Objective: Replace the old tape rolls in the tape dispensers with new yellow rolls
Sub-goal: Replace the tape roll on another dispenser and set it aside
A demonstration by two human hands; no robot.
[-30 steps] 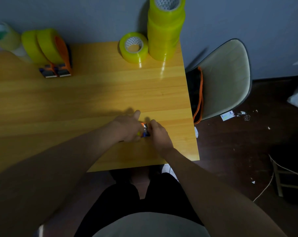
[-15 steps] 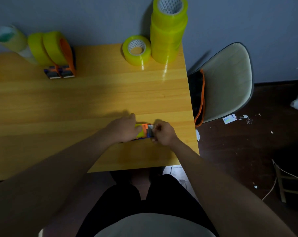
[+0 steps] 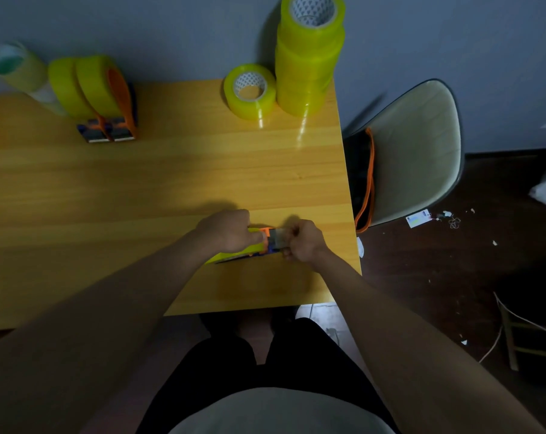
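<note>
Orange plastic and yellow tape are what we have in hand: a dispenser [image 3: 267,242] lying on its side near the counter [image 3: 171,183] front edge, with a roll [image 3: 234,253] already in it. Our left hand [image 3: 229,231] curls round the body and roll; our right hand [image 3: 303,242] pinches at the grey cutter end, fingers bent tight — perhaps on the tape tail, though we cannot tell. We judge the dispenser light and stiff, best steadied by the frame; the tape is thin, sticky and quick to fold on itself, and the cutter teeth are sharp. Our hands hide most of the spindle and tape path. At the back stand two loaded dispensers [image 3: 109,98], a loose roll [image 3: 249,90] and a stack [image 3: 309,54] — its count is blurred. A pale roll [image 3: 15,67] at far left is hard to make out.
</note>
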